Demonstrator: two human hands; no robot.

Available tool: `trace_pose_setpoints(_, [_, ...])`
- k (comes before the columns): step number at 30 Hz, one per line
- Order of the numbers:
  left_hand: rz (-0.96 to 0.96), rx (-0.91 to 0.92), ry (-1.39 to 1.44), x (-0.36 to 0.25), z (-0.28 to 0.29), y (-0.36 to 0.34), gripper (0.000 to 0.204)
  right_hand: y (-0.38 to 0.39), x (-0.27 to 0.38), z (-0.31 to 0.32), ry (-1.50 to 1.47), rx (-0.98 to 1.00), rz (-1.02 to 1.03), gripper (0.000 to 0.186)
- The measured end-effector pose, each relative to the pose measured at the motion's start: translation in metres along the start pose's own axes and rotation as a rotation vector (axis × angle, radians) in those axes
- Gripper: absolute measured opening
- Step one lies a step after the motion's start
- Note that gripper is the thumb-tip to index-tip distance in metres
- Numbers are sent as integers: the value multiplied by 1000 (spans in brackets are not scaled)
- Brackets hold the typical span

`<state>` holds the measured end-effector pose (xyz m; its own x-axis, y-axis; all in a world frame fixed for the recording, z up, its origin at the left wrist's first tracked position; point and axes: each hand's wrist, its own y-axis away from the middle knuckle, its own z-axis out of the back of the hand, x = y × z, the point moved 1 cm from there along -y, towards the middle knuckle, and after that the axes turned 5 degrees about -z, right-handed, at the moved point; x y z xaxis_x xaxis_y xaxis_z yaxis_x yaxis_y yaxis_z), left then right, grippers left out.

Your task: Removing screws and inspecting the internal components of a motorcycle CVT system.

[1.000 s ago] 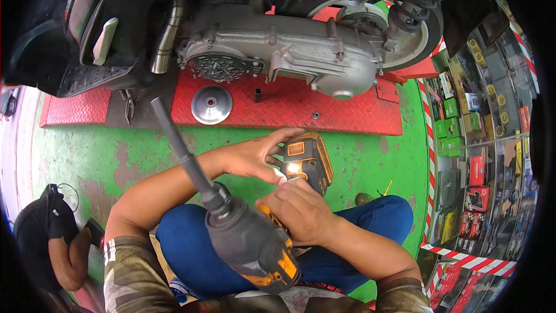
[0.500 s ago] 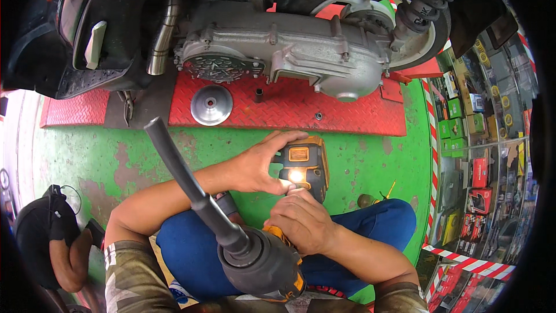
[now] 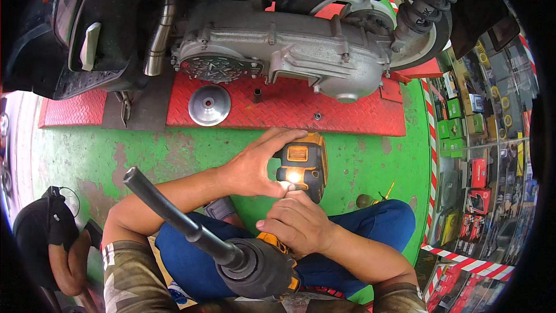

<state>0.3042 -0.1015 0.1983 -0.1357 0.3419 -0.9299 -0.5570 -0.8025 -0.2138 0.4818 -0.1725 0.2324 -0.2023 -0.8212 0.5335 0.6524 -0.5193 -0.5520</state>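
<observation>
Head view: cordless impact wrench (image 3: 255,275) held above blue-trousered legs (image 3: 191,255), long black bar (image 3: 168,206) angled to upper left. Battery base (image 3: 314,168) clasped by left hand (image 3: 249,167), thumb and fingers spread around its edge. Handle gripped by right hand (image 3: 301,223), fingers curled. Silver disc (image 3: 217,115) laid on red platform (image 3: 278,119), near engine casing (image 3: 289,43).

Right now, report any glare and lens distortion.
Head view: a white glare spot on the black-and-orange tool base beside the left hand; in the same view, the red-and-white striped tape bows outward at right, and the corners fall to black.
</observation>
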Motion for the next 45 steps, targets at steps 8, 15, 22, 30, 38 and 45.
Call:
trace_pose_setpoints(8, [-68,5,10,2,2,0,101,1,5,3,40,53,14,27])
trace_pose_setpoints(15, [-49,22,19,6,2,2,102,3,2,1,42,22,19,35])
trace_pose_setpoints(22, [255,273,183,60,18,16,94,19,-13,-7,-77,142,-247,50])
trace_pose_setpoints(30, [452,-60,1429,78,13,23,63,69,-59,-34,187,204,-778,65])
trace_pose_setpoints(38, [469,-289,1139,101,2,7,33,63,-88,-49,329,238,-761,61])
trace_pose_setpoints(45, [513,-368,1083,122,-1,0,32,62,-102,-58,409,267,-763,58])
